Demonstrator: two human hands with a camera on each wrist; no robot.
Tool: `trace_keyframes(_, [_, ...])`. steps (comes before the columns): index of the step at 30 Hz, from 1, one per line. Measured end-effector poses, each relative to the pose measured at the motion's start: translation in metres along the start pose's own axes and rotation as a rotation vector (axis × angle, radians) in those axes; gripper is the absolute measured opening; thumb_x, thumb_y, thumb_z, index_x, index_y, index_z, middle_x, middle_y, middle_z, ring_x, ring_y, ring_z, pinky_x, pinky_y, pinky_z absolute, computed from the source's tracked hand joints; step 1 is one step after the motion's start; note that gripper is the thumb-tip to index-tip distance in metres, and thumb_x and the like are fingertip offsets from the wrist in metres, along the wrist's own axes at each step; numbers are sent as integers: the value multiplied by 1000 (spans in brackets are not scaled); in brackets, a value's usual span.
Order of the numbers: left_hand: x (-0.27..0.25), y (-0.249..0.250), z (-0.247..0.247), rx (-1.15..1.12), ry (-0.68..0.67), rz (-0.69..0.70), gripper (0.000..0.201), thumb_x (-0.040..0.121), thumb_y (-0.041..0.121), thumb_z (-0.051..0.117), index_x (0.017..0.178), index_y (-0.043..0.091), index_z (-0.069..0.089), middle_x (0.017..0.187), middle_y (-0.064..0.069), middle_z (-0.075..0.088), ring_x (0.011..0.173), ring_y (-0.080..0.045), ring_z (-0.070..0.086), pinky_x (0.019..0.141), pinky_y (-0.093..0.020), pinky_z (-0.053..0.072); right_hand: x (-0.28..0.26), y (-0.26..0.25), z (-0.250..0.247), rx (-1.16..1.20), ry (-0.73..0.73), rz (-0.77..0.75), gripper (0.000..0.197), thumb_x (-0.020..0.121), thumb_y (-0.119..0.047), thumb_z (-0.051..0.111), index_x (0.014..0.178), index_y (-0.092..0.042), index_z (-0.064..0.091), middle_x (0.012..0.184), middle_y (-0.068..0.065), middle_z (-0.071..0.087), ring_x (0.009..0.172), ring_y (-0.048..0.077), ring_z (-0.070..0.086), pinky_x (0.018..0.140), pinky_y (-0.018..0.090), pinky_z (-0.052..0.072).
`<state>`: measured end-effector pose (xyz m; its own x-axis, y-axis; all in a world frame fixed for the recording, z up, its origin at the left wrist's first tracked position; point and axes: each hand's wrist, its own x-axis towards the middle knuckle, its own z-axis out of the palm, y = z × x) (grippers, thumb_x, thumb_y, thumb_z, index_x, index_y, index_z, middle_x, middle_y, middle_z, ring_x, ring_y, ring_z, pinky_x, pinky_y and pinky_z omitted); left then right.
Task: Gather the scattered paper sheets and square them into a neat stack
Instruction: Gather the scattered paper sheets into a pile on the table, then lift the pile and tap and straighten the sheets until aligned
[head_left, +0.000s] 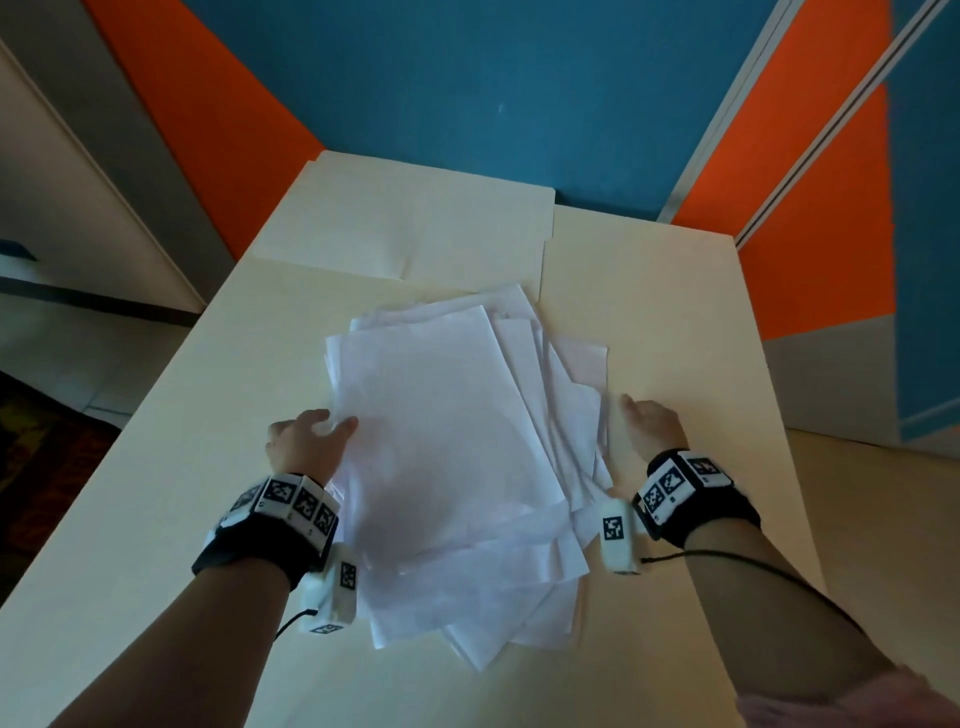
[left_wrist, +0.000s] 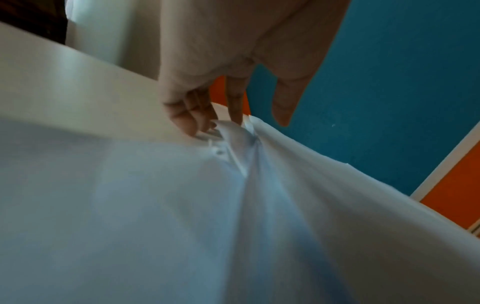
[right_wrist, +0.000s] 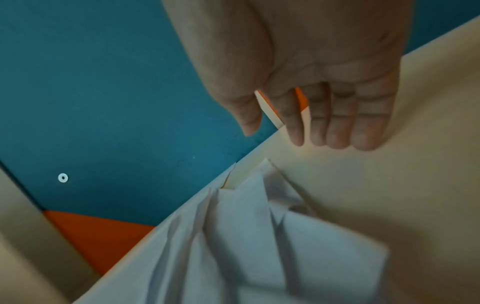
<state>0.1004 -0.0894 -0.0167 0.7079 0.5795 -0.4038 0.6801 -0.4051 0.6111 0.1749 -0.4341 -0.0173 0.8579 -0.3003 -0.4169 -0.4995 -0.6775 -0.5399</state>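
A loose, fanned pile of white paper sheets (head_left: 447, 441) lies in the middle of the cream table (head_left: 675, 312), its corners sticking out at different angles. My left hand (head_left: 311, 431) is at the pile's left edge, thumb over the top sheet and fingers curled at the edge. The left wrist view shows those fingertips (left_wrist: 202, 125) on the bunched sheet edges (left_wrist: 233, 144). My right hand (head_left: 649, 421) rests on the table just right of the pile, not holding it. In the right wrist view its fingers (right_wrist: 337, 133) are straight and together beyond the sheets (right_wrist: 246, 246).
Large cream sheets or folders (head_left: 405, 228) lie flat at the table's far end, just beyond the pile. Blue and orange wall panels (head_left: 467, 93) stand behind the table. The table's left edge (head_left: 156, 395) drops to the floor.
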Motion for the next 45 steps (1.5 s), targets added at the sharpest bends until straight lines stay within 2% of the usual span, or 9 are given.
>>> trace_keyframes(7, [-9,24,21,143,-191,70,62,87,41,55,138,12,34,138,-22,33,128,-40,34,106,-42,31,-33,-35,50,-107,-114,-53,61,89,-40,52,135,-3,38,135,20,36,126,37,40,104,41,38])
trace_keyframes(13, [-3,16,2,75,-121,-10,66,88,38,56,144,14,31,143,-19,28,130,-37,35,110,-39,28,-21,-18,32,102,17,-10,31,88,-16,44,58,-8,46,79,18,52,77,29,54,69,30,38])
trace_keyframes(16, [-8,17,11,57,-172,-22,61,90,35,53,137,0,39,138,-24,37,125,-35,42,106,-35,30,-29,-29,37,121,-91,29,27,89,-28,54,102,-5,61,109,16,60,101,30,58,85,33,44])
trace_keyframes(19, [-15,21,22,-9,-198,-28,58,87,31,58,132,-1,42,132,-22,48,119,-36,48,98,-37,38,-42,-40,47,150,-131,148,75,83,-29,67,140,1,29,145,16,39,132,31,41,102,34,37])
trace_keyframes(28, [14,4,2,-365,-408,-192,42,65,14,80,103,0,68,96,-18,71,94,-35,67,93,-47,51,-44,-29,47,140,-119,171,59,72,-10,76,125,0,51,127,16,58,115,32,56,91,33,45])
trace_keyframes(32, [6,3,2,-360,-500,-151,11,72,3,74,79,6,66,54,-3,71,65,-25,65,61,-30,51,-46,-32,45,109,-124,140,50,71,-8,75,118,-5,58,131,14,45,106,30,56,92,31,47])
trace_keyframes(36, [3,0,0,-426,-550,-105,11,76,-2,69,81,7,65,71,-8,71,68,-25,66,62,-30,52,-48,-32,38,267,-194,155,75,68,-8,79,132,-2,42,136,12,49,118,32,52,95,37,46])
trace_keyframes(39, [5,-5,-2,-471,-560,-112,11,75,-5,68,80,4,65,65,-8,73,56,-22,70,57,-30,59,-55,-30,26,270,-285,162,56,72,-14,76,122,-1,54,123,11,60,104,29,56,79,30,44])
trace_keyframes(45, [-1,-8,-10,-552,-606,-92,27,73,-4,71,100,-4,65,102,-19,68,79,-30,68,81,-42,56,-65,-29,16,530,-392,76,41,72,0,74,110,-13,62,116,9,66,111,27,58,92,34,43])
